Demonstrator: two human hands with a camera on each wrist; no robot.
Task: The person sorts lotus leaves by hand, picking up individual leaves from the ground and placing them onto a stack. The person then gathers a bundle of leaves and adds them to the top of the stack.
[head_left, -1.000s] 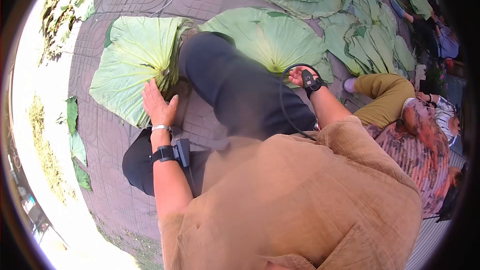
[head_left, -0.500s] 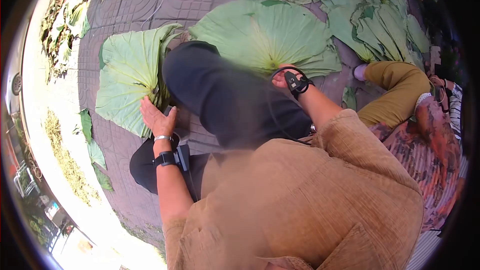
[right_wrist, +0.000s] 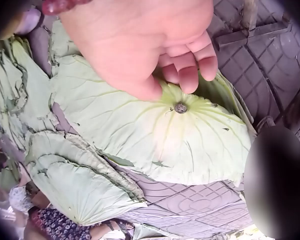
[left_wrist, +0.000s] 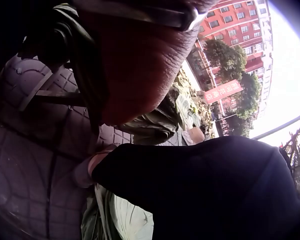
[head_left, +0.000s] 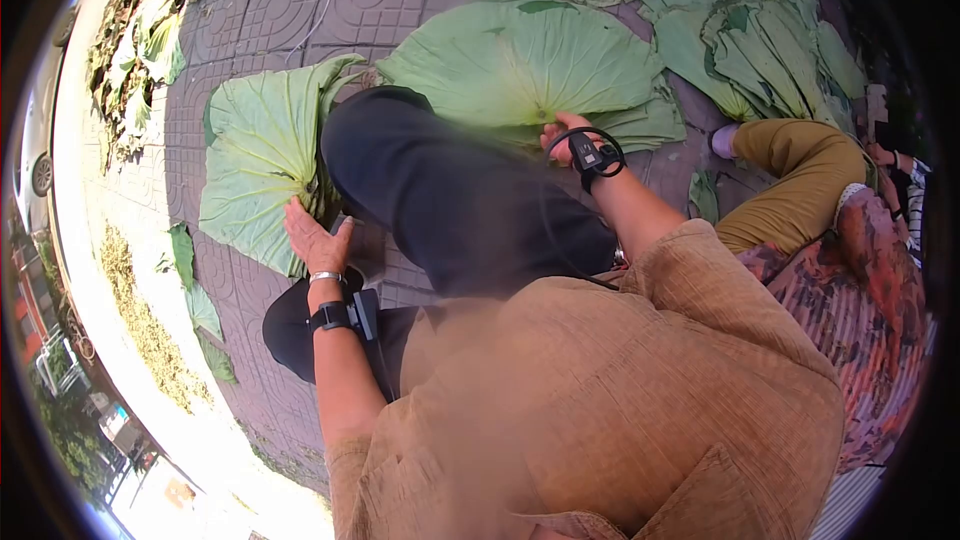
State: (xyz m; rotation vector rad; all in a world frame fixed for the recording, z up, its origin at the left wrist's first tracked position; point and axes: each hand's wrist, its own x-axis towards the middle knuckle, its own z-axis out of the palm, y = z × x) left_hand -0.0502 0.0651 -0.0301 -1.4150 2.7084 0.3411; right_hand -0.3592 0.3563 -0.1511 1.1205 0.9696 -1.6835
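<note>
My left hand [head_left: 318, 238] lies with fingers extended at the near edge of a folded lotus leaf [head_left: 255, 155], fingertips close to its pale center. In the left wrist view that hand [left_wrist: 140, 75] is mostly shadowed, and its fingers are hidden. My right hand [head_left: 570, 135] is at the near edge of a broad lotus leaf [head_left: 520, 55]. The right wrist view shows this hand [right_wrist: 145, 40] palm in sight, fingers loosely bent, thumb tip overlapping the leaf beside its round stem stub [right_wrist: 180, 107]. Nothing shows gripped between thumb and fingers.
More lotus leaves [head_left: 765, 50] lie in overlapping piles at the upper right. A dark-trousered leg [head_left: 460, 190] stretches between my hands. Another person in olive trousers [head_left: 800, 170] sits to the right. Leaf scraps [head_left: 200, 310] lie on the paving at left, near a sunlit strip.
My right hand has moved left and forward to the broad leaf's near edge, by its center. The left hand stays by the folded leaf. The head view has shifted.
</note>
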